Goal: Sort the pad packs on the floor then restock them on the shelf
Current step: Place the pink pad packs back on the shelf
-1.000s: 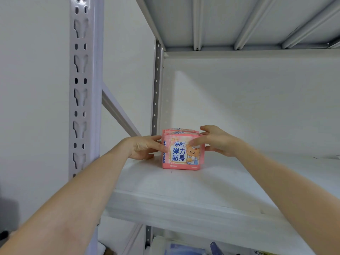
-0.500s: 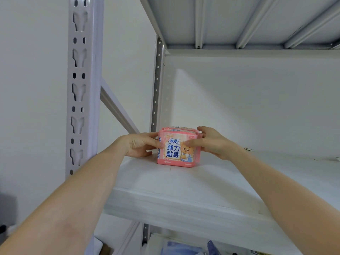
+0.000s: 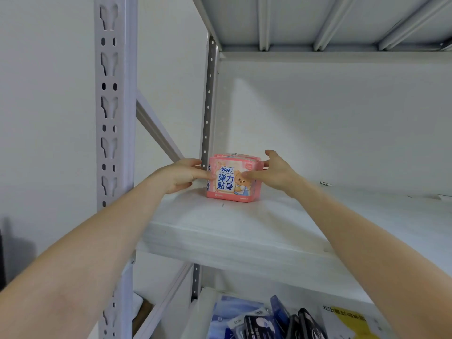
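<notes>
Centre frame, the pad pack (image 3: 232, 183) is now sitting deeper on the shelf (image 3: 244, 231). The left hand (image 3: 182, 176) is still pinching it; the right hand (image 3: 275, 176) is releasing its grip, fingers spreading.
</notes>
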### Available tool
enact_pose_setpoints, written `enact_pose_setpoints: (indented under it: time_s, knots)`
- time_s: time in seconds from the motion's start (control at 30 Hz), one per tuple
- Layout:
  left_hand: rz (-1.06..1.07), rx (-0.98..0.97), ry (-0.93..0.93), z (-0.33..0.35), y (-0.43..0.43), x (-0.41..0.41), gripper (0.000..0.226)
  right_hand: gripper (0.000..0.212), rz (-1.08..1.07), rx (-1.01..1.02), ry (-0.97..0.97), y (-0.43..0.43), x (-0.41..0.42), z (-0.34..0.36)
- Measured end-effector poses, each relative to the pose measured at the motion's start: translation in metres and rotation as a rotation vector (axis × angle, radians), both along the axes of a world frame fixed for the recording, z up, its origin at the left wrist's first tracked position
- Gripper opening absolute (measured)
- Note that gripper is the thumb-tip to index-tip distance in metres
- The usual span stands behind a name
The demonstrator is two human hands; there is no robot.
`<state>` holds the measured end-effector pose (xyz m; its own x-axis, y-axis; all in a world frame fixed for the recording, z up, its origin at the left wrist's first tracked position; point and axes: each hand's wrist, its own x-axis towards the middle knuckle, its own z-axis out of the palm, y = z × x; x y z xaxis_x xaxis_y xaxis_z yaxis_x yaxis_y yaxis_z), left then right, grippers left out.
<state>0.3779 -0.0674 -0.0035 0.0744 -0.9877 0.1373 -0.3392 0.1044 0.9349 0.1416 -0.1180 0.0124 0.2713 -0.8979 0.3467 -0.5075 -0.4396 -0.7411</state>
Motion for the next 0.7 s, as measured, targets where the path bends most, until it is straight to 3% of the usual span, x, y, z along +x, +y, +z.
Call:
enact_pose_setpoints:
  time_s: [0.2,0.3,0.47,0.7]
  knots:
    - [0.177,-0.19,-0.331,-0.005,0.03,-0.011,0.093,0.088,-0.148,-0.206,0.144,0.043,-0.015,-0.003]
    - [0.258,-0.344,-0.544,-0.01,0.058,-0.019,0.082,0.077,-0.275,-0.383,0.32,0.078,-0.026,-0.013]
    - [0.332,-0.56,-0.874,-0.024,0.115,-0.037,0.06,0.067,-0.437,-0.538,0.447,0.144,-0.049,-0.035]
    - [0.32,-0.609,-1.153,-0.063,0.184,-0.063,0.069,0.062,-0.541,-0.613,0.62,0.238,-0.075,-0.076]
